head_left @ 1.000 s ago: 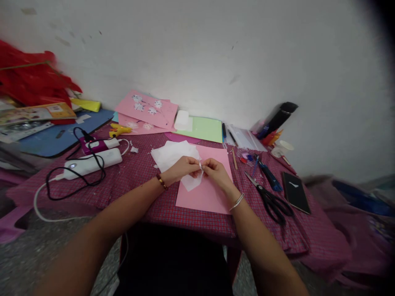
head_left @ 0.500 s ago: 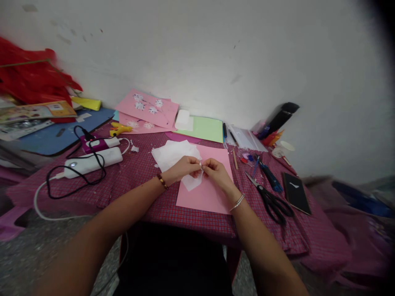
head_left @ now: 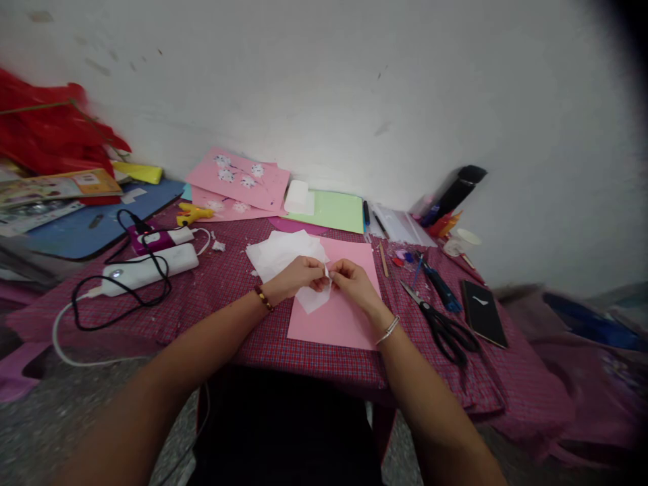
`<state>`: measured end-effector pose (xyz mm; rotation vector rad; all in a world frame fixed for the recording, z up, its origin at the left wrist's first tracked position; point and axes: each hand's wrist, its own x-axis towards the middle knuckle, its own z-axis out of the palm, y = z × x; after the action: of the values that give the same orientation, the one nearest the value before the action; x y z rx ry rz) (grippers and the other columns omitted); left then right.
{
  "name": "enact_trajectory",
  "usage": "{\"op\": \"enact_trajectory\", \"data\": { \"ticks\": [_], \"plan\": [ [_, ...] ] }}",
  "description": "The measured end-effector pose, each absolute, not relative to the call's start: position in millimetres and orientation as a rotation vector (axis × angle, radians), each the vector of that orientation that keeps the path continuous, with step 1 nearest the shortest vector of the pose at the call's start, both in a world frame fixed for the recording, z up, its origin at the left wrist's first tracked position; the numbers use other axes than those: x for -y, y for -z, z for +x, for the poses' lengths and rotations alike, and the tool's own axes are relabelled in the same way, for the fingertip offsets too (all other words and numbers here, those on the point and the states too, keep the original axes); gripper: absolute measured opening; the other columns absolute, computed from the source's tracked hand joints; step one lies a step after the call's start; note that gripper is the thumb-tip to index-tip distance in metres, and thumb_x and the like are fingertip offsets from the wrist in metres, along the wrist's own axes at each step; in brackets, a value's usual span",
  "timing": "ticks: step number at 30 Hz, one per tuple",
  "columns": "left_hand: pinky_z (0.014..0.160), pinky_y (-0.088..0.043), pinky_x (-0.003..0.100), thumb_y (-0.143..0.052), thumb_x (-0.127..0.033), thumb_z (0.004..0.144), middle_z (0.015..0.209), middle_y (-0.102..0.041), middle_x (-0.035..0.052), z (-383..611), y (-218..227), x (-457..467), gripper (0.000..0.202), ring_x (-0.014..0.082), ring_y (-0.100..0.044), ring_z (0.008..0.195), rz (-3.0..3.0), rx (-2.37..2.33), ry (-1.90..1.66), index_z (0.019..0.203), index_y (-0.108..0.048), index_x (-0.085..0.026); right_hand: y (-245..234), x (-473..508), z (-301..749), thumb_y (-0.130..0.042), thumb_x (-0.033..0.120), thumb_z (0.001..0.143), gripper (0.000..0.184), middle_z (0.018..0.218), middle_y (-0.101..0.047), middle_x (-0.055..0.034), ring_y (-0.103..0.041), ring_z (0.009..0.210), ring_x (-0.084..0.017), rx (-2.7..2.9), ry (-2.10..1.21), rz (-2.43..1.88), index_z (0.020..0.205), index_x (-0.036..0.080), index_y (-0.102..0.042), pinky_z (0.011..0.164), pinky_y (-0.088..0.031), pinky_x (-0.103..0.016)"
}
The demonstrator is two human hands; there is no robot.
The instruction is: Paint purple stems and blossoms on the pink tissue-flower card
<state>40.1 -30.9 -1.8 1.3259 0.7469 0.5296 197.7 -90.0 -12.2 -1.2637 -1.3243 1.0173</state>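
Note:
My left hand [head_left: 302, 275] and my right hand [head_left: 352, 280] meet fingertip to fingertip over a pink sheet of paper [head_left: 331, 327]. A thin sheet of white tissue paper [head_left: 310, 301] hangs down from the pinched fingers of my left hand. My right thumb and forefinger are closed at the edge of the same white tissue, though the exact spot they pinch is small and partly hidden. Behind my left hand lies a stack of white tissue sheets [head_left: 276, 252], overlapping the pink sheet's left edge.
Scissors [head_left: 445, 331], a blue-and-black cutter [head_left: 443, 289] and a black notebook [head_left: 483, 314] lie on the right. Pink flower cards [head_left: 237, 179] and a green sheet [head_left: 334, 211] rest at the back. A yellow glue gun [head_left: 194, 214] and a white power strip [head_left: 152, 270] with cables lie left.
The white tissue between my fingertips shows a little more at its upper edge. Both hands stay almost in place; the whole view has shifted slightly.

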Motion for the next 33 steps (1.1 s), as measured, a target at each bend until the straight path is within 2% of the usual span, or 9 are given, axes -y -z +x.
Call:
{"op": "enact_trajectory", "data": {
  "ticks": [7, 13, 21, 33],
  "plan": [
    [0.059, -0.050, 0.022, -0.060, -0.014, 0.067, 0.068, -0.067, 0.0052, 38.4, 3.0, 28.7, 0.005, 0.0096, -0.060, 0.056, 1.318, -0.677, -0.515, 0.068, -0.063, -0.011, 9.3, 91.8, 198.5, -0.065, 0.038, 0.072, 0.020, 0.063, -0.053, 0.0038, -0.048, 0.054, -0.010, 1.328, -1.013, -1.273, 0.074, 0.020, -0.055, 0.055, -0.042, -0.026],
    [0.054, -0.046, 0.020, -0.059, -0.016, 0.072, 0.063, -0.064, 0.0038, 39.1, 1.3, 29.6, 0.009, 0.0075, -0.055, 0.050, 1.354, -0.750, -0.570, 0.065, -0.062, -0.010, 9.4, 92.0, 200.5, -0.060, 0.043, 0.078, 0.024, 0.066, -0.057, 0.0020, -0.052, 0.057, -0.011, 1.349, -1.045, -1.274, 0.079, 0.019, -0.058, 0.057, -0.043, -0.027],
    [0.053, -0.045, 0.019, -0.060, -0.013, 0.070, 0.059, -0.062, 0.0009, 39.0, 0.1, 28.8, 0.006, 0.0070, -0.054, 0.050, 1.400, -0.788, -0.629, 0.064, -0.060, -0.012, 10.6, 95.1, 214.1, -0.068, 0.034, 0.073, 0.021, 0.077, -0.060, 0.0005, -0.051, 0.067, -0.012, 1.608, -1.111, -1.261, 0.084, 0.018, -0.061, 0.063, -0.042, -0.026],
    [0.051, -0.044, 0.020, -0.059, -0.011, 0.070, 0.058, -0.060, 0.0008, 40.4, 1.7, 30.1, 0.008, 0.0072, -0.052, 0.050, 1.467, -0.800, -0.661, 0.063, -0.055, -0.013, 20.6, 92.4, 214.4, -0.067, 0.035, 0.074, 0.020, 0.069, -0.053, 0.0028, -0.045, 0.063, -0.011, 1.662, -1.118, -1.309, 0.076, 0.018, -0.057, 0.057, -0.037, -0.024]
  ]
}}
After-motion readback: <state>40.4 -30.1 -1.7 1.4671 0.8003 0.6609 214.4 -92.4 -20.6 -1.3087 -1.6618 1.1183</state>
